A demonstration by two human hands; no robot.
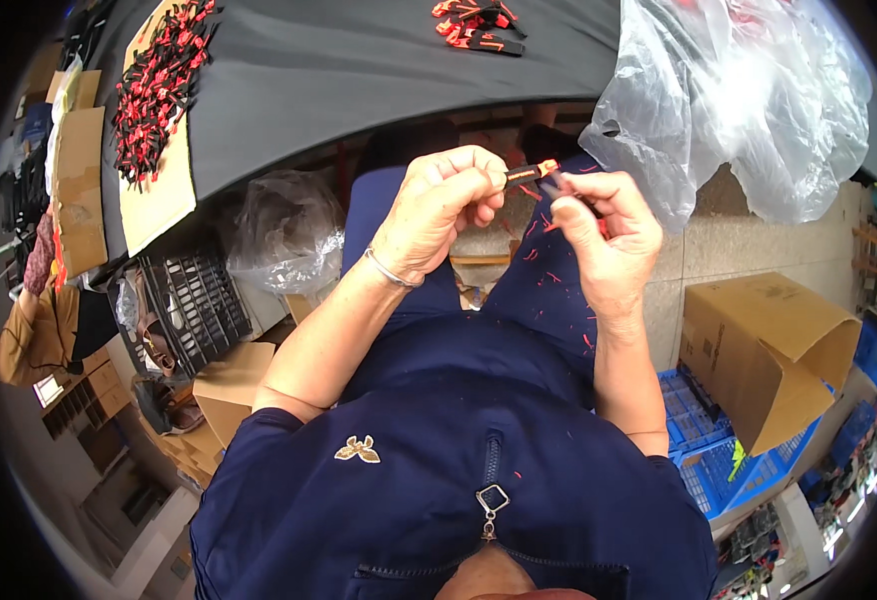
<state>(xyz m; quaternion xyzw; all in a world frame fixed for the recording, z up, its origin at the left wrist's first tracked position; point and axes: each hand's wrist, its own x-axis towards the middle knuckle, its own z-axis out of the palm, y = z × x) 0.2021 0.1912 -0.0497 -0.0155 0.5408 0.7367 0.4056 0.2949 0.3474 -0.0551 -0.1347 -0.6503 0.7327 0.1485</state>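
Note:
Above my lap, my left hand [449, 200] pinches a short black fabric strap [523, 177] between thumb and fingers. The strap points right and ends in a red tip [548, 168]. Close to that tip, my right hand [611, 228] is closed around a small dark tool [581, 198], mostly hidden by the fingers and blurred; its exact kind cannot be made out. Red thread scraps [531, 254] are scattered over my dark blue trousers. On the black-covered table, a few similar black-and-red straps [479, 28] lie beyond my hands.
A large heap of black-and-red straps [164, 95] lies on a cardboard sheet [164, 215] at the table's left. Clear plastic bags [729, 110] hang at the right. Below them stand an open carton [759, 340] and blue crates [699, 410]. A black crate [194, 305] sits at left.

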